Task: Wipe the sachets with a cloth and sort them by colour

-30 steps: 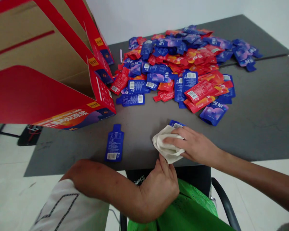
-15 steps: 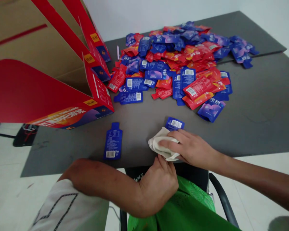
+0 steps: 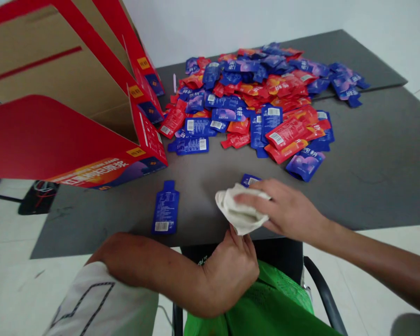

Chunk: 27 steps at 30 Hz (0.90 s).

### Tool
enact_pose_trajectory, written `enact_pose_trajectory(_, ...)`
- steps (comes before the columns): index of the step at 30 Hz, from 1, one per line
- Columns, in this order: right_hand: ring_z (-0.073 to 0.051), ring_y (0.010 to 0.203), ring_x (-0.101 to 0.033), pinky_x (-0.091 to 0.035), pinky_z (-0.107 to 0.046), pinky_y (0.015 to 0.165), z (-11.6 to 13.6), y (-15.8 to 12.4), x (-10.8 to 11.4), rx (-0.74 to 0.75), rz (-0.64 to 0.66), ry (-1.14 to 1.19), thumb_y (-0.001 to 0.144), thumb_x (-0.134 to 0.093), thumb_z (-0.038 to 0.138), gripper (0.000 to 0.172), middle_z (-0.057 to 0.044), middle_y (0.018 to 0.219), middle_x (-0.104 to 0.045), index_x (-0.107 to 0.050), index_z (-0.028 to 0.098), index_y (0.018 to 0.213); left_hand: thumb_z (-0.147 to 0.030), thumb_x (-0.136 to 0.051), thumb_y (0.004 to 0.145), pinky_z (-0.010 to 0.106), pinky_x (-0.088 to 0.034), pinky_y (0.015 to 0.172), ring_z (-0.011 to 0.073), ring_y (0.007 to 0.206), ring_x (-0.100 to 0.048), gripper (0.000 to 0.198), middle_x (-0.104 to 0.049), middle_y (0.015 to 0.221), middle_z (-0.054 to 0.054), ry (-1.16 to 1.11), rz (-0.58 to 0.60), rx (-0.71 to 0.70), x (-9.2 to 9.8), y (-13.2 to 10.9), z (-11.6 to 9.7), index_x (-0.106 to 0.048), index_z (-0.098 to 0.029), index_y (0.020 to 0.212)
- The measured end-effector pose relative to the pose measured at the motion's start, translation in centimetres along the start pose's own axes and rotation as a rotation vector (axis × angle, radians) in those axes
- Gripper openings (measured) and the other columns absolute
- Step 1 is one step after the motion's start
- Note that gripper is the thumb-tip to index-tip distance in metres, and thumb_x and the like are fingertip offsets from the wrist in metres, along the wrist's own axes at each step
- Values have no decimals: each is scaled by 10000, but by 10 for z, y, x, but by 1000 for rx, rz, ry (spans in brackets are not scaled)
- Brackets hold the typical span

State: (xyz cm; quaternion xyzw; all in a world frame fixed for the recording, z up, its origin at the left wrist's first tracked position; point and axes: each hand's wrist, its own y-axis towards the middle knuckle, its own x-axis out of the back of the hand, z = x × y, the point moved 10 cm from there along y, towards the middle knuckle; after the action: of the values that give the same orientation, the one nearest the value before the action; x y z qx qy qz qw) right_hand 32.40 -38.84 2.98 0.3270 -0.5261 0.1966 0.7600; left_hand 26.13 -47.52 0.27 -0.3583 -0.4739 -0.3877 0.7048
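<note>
**Open red cardboard carton [image 3: 38,140] beside a heap of red and blue sachets [image 3: 252,98]**
The carton overhangs the left edge of the gray table [image 3: 371,163], a lone blue sachet [image 3: 165,207] lies near it, and a green mesh bag [image 3: 266,308] sits by a black chair armrest [image 3: 324,294].

Two hands show, the left hand [image 3: 231,277] and the right hand [image 3: 287,210], with one white cloth [image 3: 240,210] between them. One blue sachet [image 3: 250,179] lies beneath the cloth's edge, and another blue sachet [image 3: 165,208] lies alone to the left. The far pile of sachets [image 3: 259,98] is too dense to count. There is one open cardboard box [image 3: 63,79] at left.
</note>
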Motion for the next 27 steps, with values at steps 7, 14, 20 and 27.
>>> enact_pose_trajectory(7,-304,1171,-613,-553,-423,961,-65,3,-19,-137,8,-49,943,-666,229,476,-143,1287,-612,-585,244,1412,-197,-634,930,421,-628,900,377,1156,-742,419,-724,1216,322,32,-65,18,0,0,0,-718,40,1265)
enact_pose_trajectory(14,-308,1169,-604,-542,-439,965,-52,10,32,-172,-176,-100,986,-624,333,484,-164,1298,-591,-553,229,1453,-199,-633,942,405,-639,878,373,1154,-745,414,-716,1216,333,36,-32,1,-2,-1,-2,-715,34,1274)
enact_pose_trajectory(20,-261,1132,-628,-562,-387,940,-8,-1,-28,-4,54,50,944,-635,206,461,-112,1252,-650,-583,265,1398,-210,-602,956,430,-639,876,371,1095,-766,417,-737,1179,324,24,-1,4,-1,1,0,-717,44,1265)
enact_pose_trajectory(27,-313,1096,-633,-558,-437,904,-99,19,14,-232,-92,-186,982,-613,324,413,-153,1218,-641,-630,225,1383,-198,-650,923,396,-635,877,373,1151,-747,427,-709,1216,343,32,-65,24,-3,-1,-1,-715,38,1273)
